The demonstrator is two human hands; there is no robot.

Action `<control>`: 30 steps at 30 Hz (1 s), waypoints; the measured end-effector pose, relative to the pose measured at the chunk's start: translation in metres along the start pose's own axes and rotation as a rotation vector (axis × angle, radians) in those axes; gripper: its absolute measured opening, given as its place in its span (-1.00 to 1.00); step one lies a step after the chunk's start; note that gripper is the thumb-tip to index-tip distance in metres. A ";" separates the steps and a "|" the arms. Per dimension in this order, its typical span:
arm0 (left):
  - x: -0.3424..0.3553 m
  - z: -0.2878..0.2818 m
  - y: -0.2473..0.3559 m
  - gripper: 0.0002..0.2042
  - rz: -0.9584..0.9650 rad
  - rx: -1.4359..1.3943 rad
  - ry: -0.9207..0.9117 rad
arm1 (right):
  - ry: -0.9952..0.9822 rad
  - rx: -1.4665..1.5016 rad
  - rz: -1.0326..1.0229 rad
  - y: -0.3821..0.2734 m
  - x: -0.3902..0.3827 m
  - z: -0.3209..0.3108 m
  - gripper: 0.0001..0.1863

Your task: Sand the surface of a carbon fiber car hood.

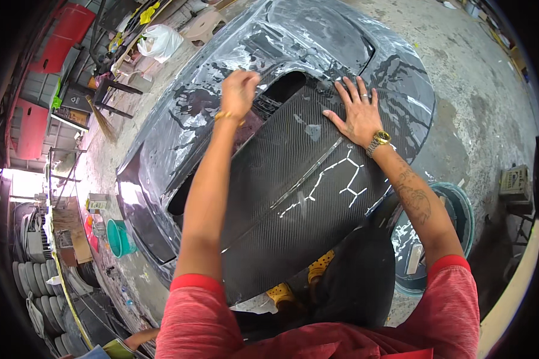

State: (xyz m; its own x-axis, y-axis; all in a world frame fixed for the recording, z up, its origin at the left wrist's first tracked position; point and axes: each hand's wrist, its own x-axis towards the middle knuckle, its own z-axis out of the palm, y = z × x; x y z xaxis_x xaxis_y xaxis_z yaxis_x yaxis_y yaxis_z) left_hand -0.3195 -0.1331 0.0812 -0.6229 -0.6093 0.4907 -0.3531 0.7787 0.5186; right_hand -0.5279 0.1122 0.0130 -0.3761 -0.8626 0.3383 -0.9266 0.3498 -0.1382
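Observation:
A large car body panel, likely a hood, wet and streaked with whitish residue, fills the middle. Its near section is dark carbon-fibre weave (281, 173); the far section is mottled grey and black (317, 30). My right hand (360, 116) lies flat on the panel, fingers spread, with a gold watch (379, 139) at the wrist. To its left, my left hand (239, 93) is raised over the panel beside a dark oval opening (284, 87). Its fingers are curled together; whatever they may hold is hidden.
Right of my legs stands a wide blue-green tub (468, 224) of water with a pale block (414, 258) in it. A teal bucket (121, 237), a broom (100, 119) and a white plastic bag (160, 42) are leftward. Another person's arm (141, 338) shows lower left.

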 end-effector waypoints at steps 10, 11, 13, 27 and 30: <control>0.073 0.058 0.016 -0.91 0.241 0.049 -0.105 | -0.034 0.031 0.012 0.003 0.002 -0.001 -0.05; 0.072 0.054 0.020 -0.91 0.329 0.052 -0.162 | -0.033 0.039 0.006 0.003 0.001 -0.001 -0.06; 0.058 0.036 0.020 -0.91 0.262 0.073 -0.097 | -0.030 0.046 0.006 0.003 0.001 -0.001 -0.06; -0.016 -0.022 -0.006 -0.86 -0.103 0.153 -0.047 | -0.005 0.041 0.003 0.002 0.001 -0.001 -0.08; -0.008 -0.009 -0.005 -0.86 0.028 0.093 -0.006 | -0.002 0.028 0.005 0.001 0.001 0.000 -0.07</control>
State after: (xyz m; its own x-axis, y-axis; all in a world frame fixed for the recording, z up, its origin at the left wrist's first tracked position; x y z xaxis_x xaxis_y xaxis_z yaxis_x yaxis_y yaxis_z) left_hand -0.3063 -0.1335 0.0809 -0.6372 -0.5866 0.4999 -0.3987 0.8060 0.4375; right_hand -0.5292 0.1119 0.0136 -0.3804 -0.8617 0.3357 -0.9244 0.3436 -0.1655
